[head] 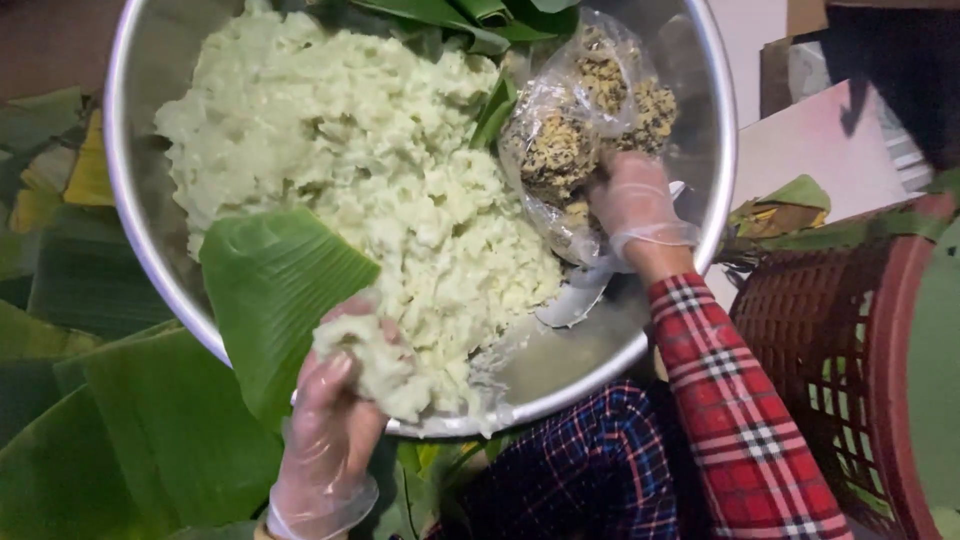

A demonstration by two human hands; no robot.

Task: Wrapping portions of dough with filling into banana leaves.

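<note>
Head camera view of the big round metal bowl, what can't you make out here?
- Big round metal bowl: far rim cut off by the top edge.
- Right hand: fingertips hidden behind the clear plastic bag of speckled balls.
- Left hand: palm covered by a lump of pale sticky rice.
- Red plastic basket: contents unclear, cut off at the right.

Rice (pixel 400 170) in bowl (pixel 150 250), basket (pixel 850 380) to rt

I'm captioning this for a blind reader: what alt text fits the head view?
A gloved left hand holds a lump of pale green sticky rice on a banana leaf over a big metal bowl, while the gloved right hand reaches into a plastic bag of filling balls.
</note>
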